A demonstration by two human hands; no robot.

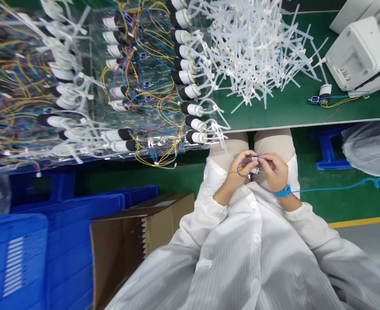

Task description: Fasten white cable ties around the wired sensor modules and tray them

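Above my lap, my left hand [239,170] pinches a small blue-and-silver wired part [255,158] between thumb and fingers. A thin dark wire loops from it over the left fingers. My right hand [276,172] meets it from the other side, thumb and forefinger closed at the part's end. Beneath the fingertips a white piece [254,170] partly shows; its kind is hidden. A blue wrist strap [283,191] circles my right wrist.
On the green table [273,113] lie rows of white-and-black cylinders [196,137] with coloured wires, a heap of translucent tubes [257,51], one wired cylinder [325,92] and a white device [357,56]. A cardboard box [164,224] and blue crates [70,241] stand left. A blue cord [332,188] runs right.
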